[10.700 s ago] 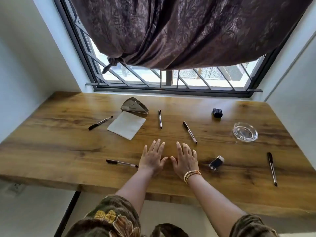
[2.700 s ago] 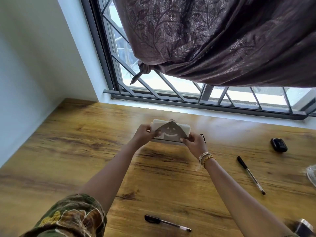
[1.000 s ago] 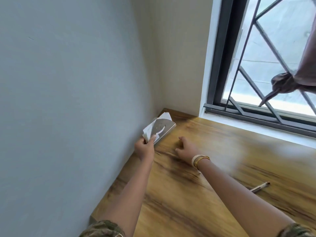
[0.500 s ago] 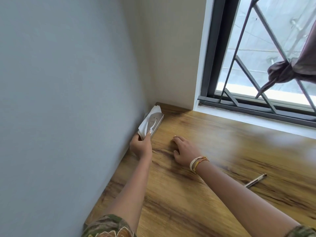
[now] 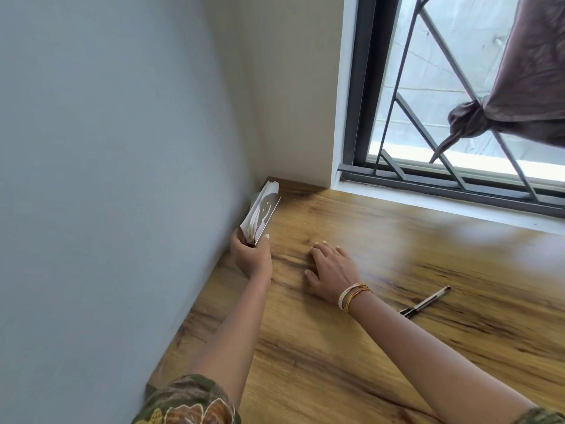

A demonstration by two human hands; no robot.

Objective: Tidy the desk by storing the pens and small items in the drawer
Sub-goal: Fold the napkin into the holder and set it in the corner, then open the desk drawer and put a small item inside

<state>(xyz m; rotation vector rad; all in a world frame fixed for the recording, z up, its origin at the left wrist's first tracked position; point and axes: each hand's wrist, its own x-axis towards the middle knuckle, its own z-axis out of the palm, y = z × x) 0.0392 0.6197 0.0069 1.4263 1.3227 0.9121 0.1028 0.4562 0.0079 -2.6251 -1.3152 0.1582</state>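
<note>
A metal napkin holder (image 5: 266,214) filled with white napkins stands upright against the left wall, close to the desk's far left corner. My left hand (image 5: 251,257) grips its near end. My right hand (image 5: 331,270) lies flat on the wooden desk (image 5: 351,347) just to the right, fingers spread, holding nothing. One pen (image 5: 426,302) lies on the desk to the right of my right wrist. The other pens, the small items and the drawer are out of view.
The grey wall (image 5: 107,179) runs along the desk's left edge. A barred window (image 5: 443,142) with a white sill lies behind the desk. A knotted brown curtain (image 5: 519,96) hangs at the upper right.
My left hand has pushed the napkin holder farther along the wall toward the corner, and it now stands flatter against the wall. My right hand has stayed resting on the desk.
</note>
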